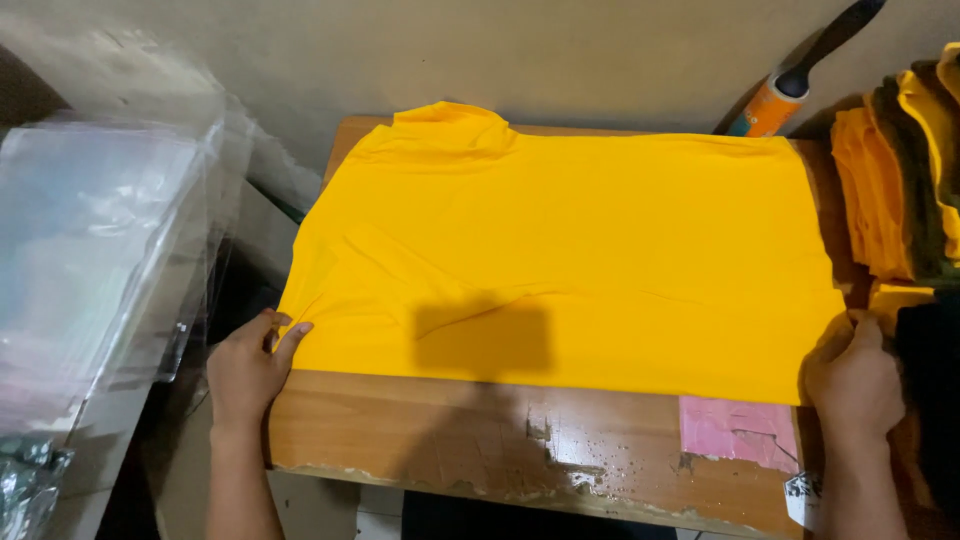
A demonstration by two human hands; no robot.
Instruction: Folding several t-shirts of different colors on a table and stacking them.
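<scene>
Worn and chipped along its near edge, a wooden table (420,440) is standing against a plain beige wall and carrying a bright yellow garment (560,260) that is lying flat across nearly its whole top. The garment's collar is pointing toward about eleven o'clock, bunching slightly at the far edge, and one sleeve is lying folded in along the nine o'clock side.

The left hand (245,365) is sitting at about eight o'clock, off the table's corner, its fingers curling round and pinching the near left corner of the garment. The right hand (852,378) is sitting at about four o'clock, knuckles up, its fingers closing on the near right corner of the same cloth. Both forearms are reaching up from the bottom of the view, and a dark shadow is falling across the middle of the near hem.

A pink patch (738,430) is sticking to the table surface at about five o'clock, just beside the right hand. At nine o'clock a stack of clear plastic bags (95,250) is lying on a lower surface well apart from the garment. At two o'clock a lint roller (790,88) with an orange body and black handle is leaning against the wall, and at three o'clock a pile of folded cloths (900,170), yellow and dark olive, is sitting just beside the garment's right edge.
</scene>
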